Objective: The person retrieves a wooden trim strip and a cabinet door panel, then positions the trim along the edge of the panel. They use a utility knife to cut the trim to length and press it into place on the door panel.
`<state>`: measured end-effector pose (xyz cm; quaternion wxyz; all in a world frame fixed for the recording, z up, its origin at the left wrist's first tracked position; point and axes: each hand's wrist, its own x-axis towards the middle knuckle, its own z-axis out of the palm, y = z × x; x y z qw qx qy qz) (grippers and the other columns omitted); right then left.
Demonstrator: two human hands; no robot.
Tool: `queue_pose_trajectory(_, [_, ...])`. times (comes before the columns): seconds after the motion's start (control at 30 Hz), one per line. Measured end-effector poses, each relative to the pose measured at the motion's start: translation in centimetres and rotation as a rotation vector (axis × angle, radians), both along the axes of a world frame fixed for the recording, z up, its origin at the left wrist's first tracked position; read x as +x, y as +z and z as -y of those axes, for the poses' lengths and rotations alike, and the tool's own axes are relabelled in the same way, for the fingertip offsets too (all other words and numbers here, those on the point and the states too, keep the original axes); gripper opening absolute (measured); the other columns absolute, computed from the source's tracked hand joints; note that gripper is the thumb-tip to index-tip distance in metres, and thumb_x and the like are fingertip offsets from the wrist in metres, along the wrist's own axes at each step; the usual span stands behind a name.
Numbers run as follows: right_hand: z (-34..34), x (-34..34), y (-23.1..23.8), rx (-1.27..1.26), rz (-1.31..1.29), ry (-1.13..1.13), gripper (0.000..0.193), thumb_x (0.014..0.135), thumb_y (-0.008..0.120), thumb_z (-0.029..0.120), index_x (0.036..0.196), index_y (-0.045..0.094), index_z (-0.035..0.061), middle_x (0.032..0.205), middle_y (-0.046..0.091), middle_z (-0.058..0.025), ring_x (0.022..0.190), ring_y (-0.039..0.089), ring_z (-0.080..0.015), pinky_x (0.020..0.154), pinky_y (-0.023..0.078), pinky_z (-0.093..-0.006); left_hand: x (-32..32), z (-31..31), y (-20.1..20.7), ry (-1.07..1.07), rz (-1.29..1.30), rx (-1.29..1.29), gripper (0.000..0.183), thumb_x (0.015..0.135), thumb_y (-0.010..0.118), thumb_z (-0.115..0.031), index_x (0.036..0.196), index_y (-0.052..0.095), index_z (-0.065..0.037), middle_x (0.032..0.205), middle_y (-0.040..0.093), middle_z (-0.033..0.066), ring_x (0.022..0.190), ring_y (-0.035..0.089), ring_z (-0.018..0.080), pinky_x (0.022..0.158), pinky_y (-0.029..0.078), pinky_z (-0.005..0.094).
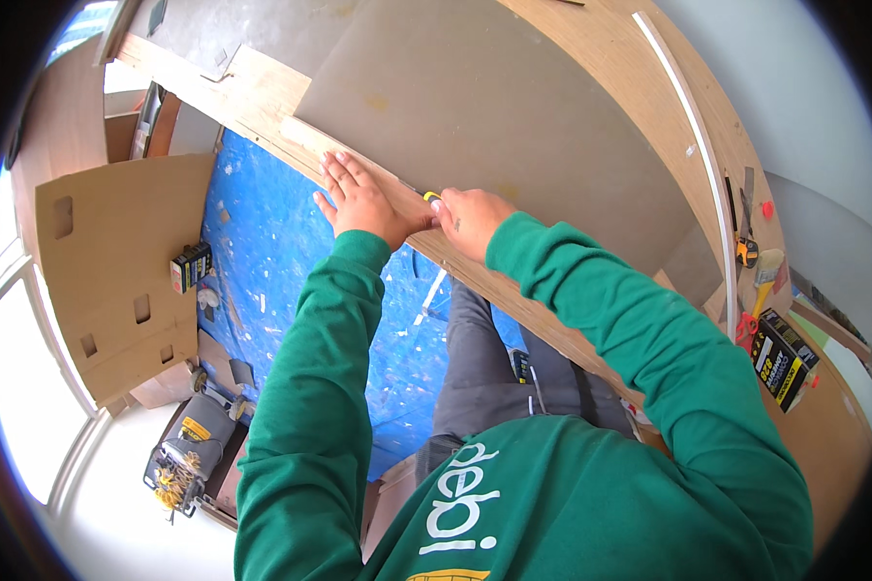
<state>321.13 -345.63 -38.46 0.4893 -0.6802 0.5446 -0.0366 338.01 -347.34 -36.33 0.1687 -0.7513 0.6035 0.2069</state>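
Observation:
My left hand (363, 205) lies flat with its fingers apart on the pale wooden edge (262, 97) of the worktop. Close beside it, my right hand (477, 221) is closed round a small yellow-and-black utility knife (431, 197), mostly hidden in the fist. The knife's front end points toward the left hand, at the seam between the wooden edge and a large grey-brown sheet (475, 87). Whether the blade touches the wood is too small to tell. Both green-sleeved forearms reach over the near side of the worktop.
A long white strip (686, 97) runs along the right side. Beyond it lie a tape measure (746, 252), a paintbrush (767, 269) and a black-and-yellow box (783, 358). Blue sheeting (262, 223) covers the floor. A cardboard panel (107, 261) and a tool bag (199, 431) stand left.

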Motion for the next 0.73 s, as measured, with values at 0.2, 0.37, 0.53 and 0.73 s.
queue_pose_trajectory(0.2, [-0.7,-0.8,0.1,0.009,-0.005,0.005,0.036,0.104,0.043,0.031,0.092,0.059,0.0007,0.081,0.066,-0.0249,0.078,0.062,-0.0468,0.072,0.048,-0.0559,0.1,0.1,-0.2,0.010,0.003,0.018,0.164,0.047,0.087,-0.076,0.155,0.000,0.011,0.165,0.005,0.0290,0.156,0.003,0.0363,0.123,0.010,0.0554])
queue_pose_trajectory(0.37, [-2.8,-3.2,1.3,0.073,-0.050,-0.001,0.035,0.104,0.043,0.030,0.092,0.057,0.0012,0.080,0.064,-0.0257,0.077,0.061,-0.0478,0.070,0.046,-0.0561,0.0,0.3,0.4,0.016,0.000,0.052,0.163,0.047,0.089,-0.072,0.155,0.000,0.012,0.164,0.003,0.0309,0.155,0.003,0.0377,0.124,0.009,0.0530])
queue_pose_trajectory(0.53, [-5.5,-6.3,2.3,0.124,-0.059,-0.009,0.035,0.104,0.043,0.030,0.094,0.057,-0.0003,0.079,0.065,-0.0255,0.075,0.063,-0.0478,0.070,0.047,-0.0570,-0.1,0.3,0.6,0.025,-0.009,0.056,0.162,0.048,0.090,-0.070,0.155,0.000,0.012,0.164,0.003,0.0303,0.156,0.002,0.0372,0.124,0.008,0.0530])
queue_pose_trajectory(0.73, [-9.8,-10.4,2.2,0.155,-0.048,-0.051,0.030,0.104,0.048,0.029,0.092,0.054,0.0018,0.076,0.061,-0.0268,0.075,0.061,-0.0476,0.067,0.045,-0.0547,-0.1,0.3,0.3,0.026,-0.014,0.048,0.162,0.048,0.090,-0.071,0.156,-0.001,0.010,0.165,0.002,0.0277,0.156,0.000,0.0356,0.124,0.005,0.0551])
